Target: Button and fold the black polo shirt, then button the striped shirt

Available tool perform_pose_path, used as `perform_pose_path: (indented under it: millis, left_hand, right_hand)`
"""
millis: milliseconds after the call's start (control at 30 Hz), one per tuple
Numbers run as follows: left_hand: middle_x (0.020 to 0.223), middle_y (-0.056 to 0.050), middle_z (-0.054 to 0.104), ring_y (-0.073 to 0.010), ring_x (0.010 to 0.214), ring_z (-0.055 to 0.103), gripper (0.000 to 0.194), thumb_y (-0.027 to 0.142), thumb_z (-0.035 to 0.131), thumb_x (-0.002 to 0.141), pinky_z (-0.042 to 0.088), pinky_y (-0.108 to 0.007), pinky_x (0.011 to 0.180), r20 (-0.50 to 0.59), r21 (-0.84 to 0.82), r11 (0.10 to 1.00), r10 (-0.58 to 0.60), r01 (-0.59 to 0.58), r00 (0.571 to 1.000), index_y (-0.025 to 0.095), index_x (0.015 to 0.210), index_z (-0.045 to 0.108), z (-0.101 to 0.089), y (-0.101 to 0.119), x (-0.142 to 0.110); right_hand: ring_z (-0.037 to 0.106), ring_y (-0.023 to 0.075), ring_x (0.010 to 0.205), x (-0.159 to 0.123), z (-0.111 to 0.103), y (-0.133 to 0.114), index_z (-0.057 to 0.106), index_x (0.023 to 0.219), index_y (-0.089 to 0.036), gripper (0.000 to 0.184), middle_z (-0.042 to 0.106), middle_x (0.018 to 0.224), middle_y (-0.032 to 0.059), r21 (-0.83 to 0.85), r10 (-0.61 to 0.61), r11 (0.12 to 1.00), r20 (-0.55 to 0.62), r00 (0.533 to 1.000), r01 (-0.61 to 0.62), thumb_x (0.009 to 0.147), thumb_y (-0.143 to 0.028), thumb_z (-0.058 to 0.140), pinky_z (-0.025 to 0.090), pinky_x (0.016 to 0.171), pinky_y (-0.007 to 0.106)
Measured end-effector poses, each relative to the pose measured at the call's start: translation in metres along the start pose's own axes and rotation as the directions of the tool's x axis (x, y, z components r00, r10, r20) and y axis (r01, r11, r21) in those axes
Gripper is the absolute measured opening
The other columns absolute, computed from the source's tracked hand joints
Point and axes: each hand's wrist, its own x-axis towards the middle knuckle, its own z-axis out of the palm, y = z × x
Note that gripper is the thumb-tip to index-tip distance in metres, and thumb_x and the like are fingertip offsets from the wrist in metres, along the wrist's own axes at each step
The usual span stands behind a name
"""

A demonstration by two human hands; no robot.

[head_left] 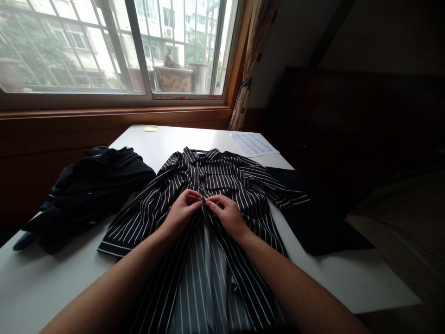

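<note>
A black shirt with white stripes (222, 169) lies face up on the white table, collar toward the window and sleeves spread to both sides. My left hand (184, 208) pinches the left front edge at mid-front. Fingertip to fingertip with it, my right hand (225, 213) pinches the right front edge. The two edges meet between my fingers, and whatever button sits there is hidden. Below my hands the front parts and shows the greyish inner side of the back. Above them the front edges lie together up toward the collar.
A heap of dark clothes (100, 185) lies on the table's left side. Dark folded cloth (323, 222) lies at the right edge, partly under a sleeve. Printed paper (253, 144) and a yellow note (150, 129) lie on the white table (174, 134) near the window.
</note>
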Motion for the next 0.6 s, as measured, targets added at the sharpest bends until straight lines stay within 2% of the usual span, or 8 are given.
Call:
perform_pose_path:
  millis: [133,267,467,600]
  left_hand:
    - [0.087,-0.002,0.066,-0.0164,0.084,0.063,0.018,0.028,0.069,0.082,0.047,-0.029,0.079,-0.01,0.145,0.987,0.072,-0.07,0.997,0.018,0.095,0.06,-0.0002,-0.0006,0.0002]
    - [0.084,-0.001,0.065,-0.0162,0.082,0.062,0.014,0.025,0.066,0.083,0.047,-0.029,0.077,-0.021,0.258,0.958,0.131,-0.121,0.991,0.019,0.094,0.059,0.0006,0.0015,-0.0005]
    - [0.085,-0.001,0.064,-0.0158,0.081,0.061,0.011,0.024,0.064,0.083,0.048,-0.028,0.075,-0.019,0.25,0.962,0.119,-0.111,0.993,0.018,0.091,0.058,0.0015,0.0053,-0.0016]
    - [0.083,0.0,0.061,-0.0143,0.077,0.059,0.01,0.023,0.064,0.082,0.047,-0.027,0.073,-0.022,0.246,0.965,0.102,-0.094,0.994,0.018,0.088,0.057,0.0017,0.0057,-0.0013]
  right_hand:
    - [0.06,0.0126,0.06,-0.0006,-0.0003,-0.0006,0.073,0.096,-0.02,0.024,0.071,0.087,0.0034,0.032,0.045,0.998,0.008,0.999,-0.045,0.088,-0.04,0.063,0.05,0.057,0.026]
    - [0.063,0.0143,0.064,-0.001,-0.0008,-0.0014,0.074,0.096,-0.02,0.023,0.072,0.087,0.004,0.014,0.062,0.998,0.024,0.998,-0.062,0.087,-0.039,0.065,0.051,0.058,0.026]
    - [0.067,0.0173,0.08,-0.0014,-0.0005,-0.0017,0.074,0.097,-0.021,0.019,0.074,0.092,0.0038,-0.053,-0.007,0.999,0.008,1.0,0.007,0.083,-0.032,0.07,0.052,0.074,0.03]
    - [0.066,0.0164,0.078,-0.0013,0.0005,-0.0024,0.073,0.094,-0.02,0.015,0.073,0.089,0.003,-0.091,-0.034,0.995,0.004,0.999,0.035,0.082,-0.027,0.071,0.051,0.074,0.029]
